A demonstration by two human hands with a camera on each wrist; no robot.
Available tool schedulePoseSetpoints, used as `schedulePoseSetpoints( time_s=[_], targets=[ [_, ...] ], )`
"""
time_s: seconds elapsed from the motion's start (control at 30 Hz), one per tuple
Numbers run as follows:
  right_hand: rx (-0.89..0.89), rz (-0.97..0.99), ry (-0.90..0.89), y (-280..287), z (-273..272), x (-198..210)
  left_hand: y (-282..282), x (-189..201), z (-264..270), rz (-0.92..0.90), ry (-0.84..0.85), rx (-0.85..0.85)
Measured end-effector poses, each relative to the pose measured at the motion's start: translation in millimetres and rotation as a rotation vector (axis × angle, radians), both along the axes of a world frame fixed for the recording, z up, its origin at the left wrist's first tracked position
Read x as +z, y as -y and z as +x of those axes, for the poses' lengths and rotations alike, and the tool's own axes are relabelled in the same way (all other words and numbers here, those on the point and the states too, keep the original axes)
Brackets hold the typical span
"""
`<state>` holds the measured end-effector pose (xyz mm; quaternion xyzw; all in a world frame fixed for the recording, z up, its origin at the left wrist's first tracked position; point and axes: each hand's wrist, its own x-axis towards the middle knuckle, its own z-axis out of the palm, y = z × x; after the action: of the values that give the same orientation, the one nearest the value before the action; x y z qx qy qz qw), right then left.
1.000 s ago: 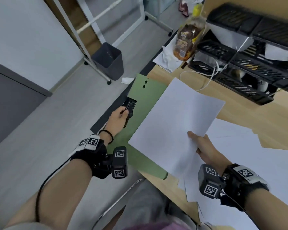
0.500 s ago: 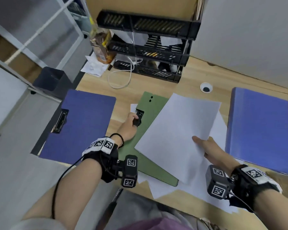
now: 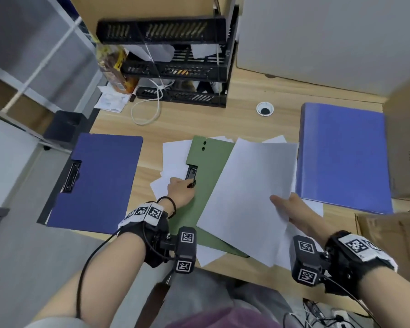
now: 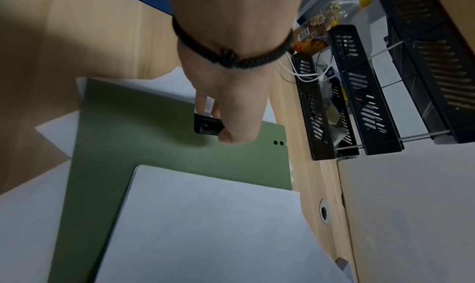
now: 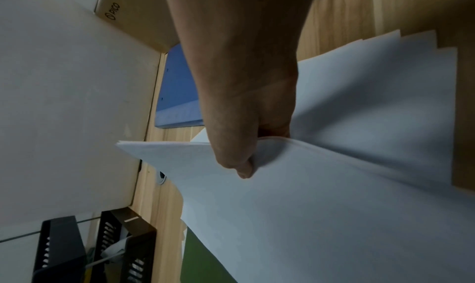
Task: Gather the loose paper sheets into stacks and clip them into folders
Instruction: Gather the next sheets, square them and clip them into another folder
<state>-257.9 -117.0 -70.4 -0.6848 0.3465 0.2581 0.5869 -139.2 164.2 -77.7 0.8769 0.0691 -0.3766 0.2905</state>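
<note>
Nearest, the right hand (image 3: 291, 209) pinches a stack of white sheets (image 3: 246, 197) at its near edge, thumb on top and fingers (image 5: 273, 129) curled beneath, so the thin, flexing paper hangs slanted above the green clipboard folder (image 3: 208, 162), likely ready to slide under the clip. The left hand (image 3: 180, 189) has thumb and fingers clamped on the black spring clip (image 3: 191, 174), probably squeezing it open. The green board looks matte and stiff, lying on loose sheets (image 3: 173, 152) spread over the wooden bench (image 3: 223, 119). Beyond, smooth blue folders flank it: dark (image 3: 100, 181), lighter (image 3: 341, 157).
</note>
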Motion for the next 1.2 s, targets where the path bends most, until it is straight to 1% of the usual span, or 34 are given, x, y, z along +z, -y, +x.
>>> schedulePoseSetpoints(
  time_s=[0.1, 0.17, 0.37, 0.57, 0.63, 0.73, 0.9, 1.03, 1.1, 1.13, 1.2],
  targets=[
    [-0.018, 0.021, -0.005, 5, -5, 2, 4, 2, -5, -0.051, 0.048, 0.033],
    [-0.022, 0.055, -0.007, 5, -8, 2, 8, 2, -9, -0.051, 0.002, 0.004],
    [-0.088, 0.142, -0.013, -1, -20, -2, 23, -3, -17, 0.034, -0.043, 0.042],
    [-0.153, 0.169, -0.018, -3, -31, -11, 29, 5, -11, 0.029, -0.054, 0.199],
    [-0.168, 0.170, -0.022, -2, -33, -13, 30, 6, -8, -0.005, -0.046, 0.262],
    [-0.176, 0.154, -0.009, 1, -37, -15, 32, 8, -8, -0.064, -0.107, 0.356],
    [-0.223, 0.136, 0.068, 7, -40, -6, 36, 14, -11, -0.113, -0.188, 0.302],
    [-0.240, 0.205, 0.163, 8, -35, 17, 33, 14, -7, -0.218, -0.221, 0.278],
    [-0.214, 0.215, 0.216, 8, -28, 32, 31, 19, -9, -0.287, -0.209, 0.250],
    [-0.192, 0.207, 0.239, 8, -23, 42, 31, 29, -12, -0.321, -0.207, 0.243],
    [-0.090, 0.149, 0.286, 4, -10, 60, 32, 50, -23, -0.369, -0.201, 0.216]
  ],
)
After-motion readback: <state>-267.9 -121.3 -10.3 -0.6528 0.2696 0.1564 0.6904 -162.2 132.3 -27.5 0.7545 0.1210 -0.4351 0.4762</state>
